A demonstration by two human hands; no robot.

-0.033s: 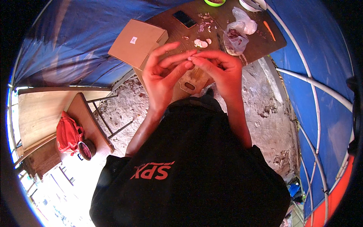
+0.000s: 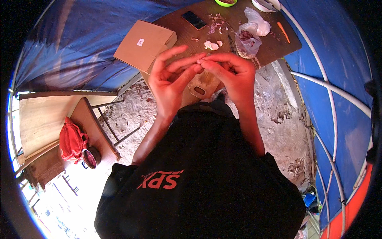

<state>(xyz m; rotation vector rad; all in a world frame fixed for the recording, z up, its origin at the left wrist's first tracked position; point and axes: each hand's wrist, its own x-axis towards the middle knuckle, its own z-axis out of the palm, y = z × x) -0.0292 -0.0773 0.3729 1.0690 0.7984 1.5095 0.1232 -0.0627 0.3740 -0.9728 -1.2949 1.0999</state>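
Over the near edge of the table, my left hand [image 2: 169, 81] and my right hand [image 2: 236, 81] meet at the fingertips. Both pinch a small pale clove [image 2: 201, 61], mostly hidden by the fingers; its exact kind is hard to make out. The left index finger is raised away from the pinch. Just beyond the fingertips lie several white peeled cloves [image 2: 211, 46]. Behind them is a scatter of purplish skins [image 2: 215, 27]. Beyond my right hand stands a clear plastic bag [image 2: 247, 43] with small dark reddish pieces inside.
On the brown table [image 2: 274, 49] are a cardboard box [image 2: 145, 42], a dark phone [image 2: 194, 20], a green bowl [image 2: 226, 3], a white bowl [image 2: 266, 4], a knotted white bag [image 2: 258, 24] and a thin orange tool [image 2: 283, 32]. A red backpack [image 2: 73, 140] rests on a bench at left.
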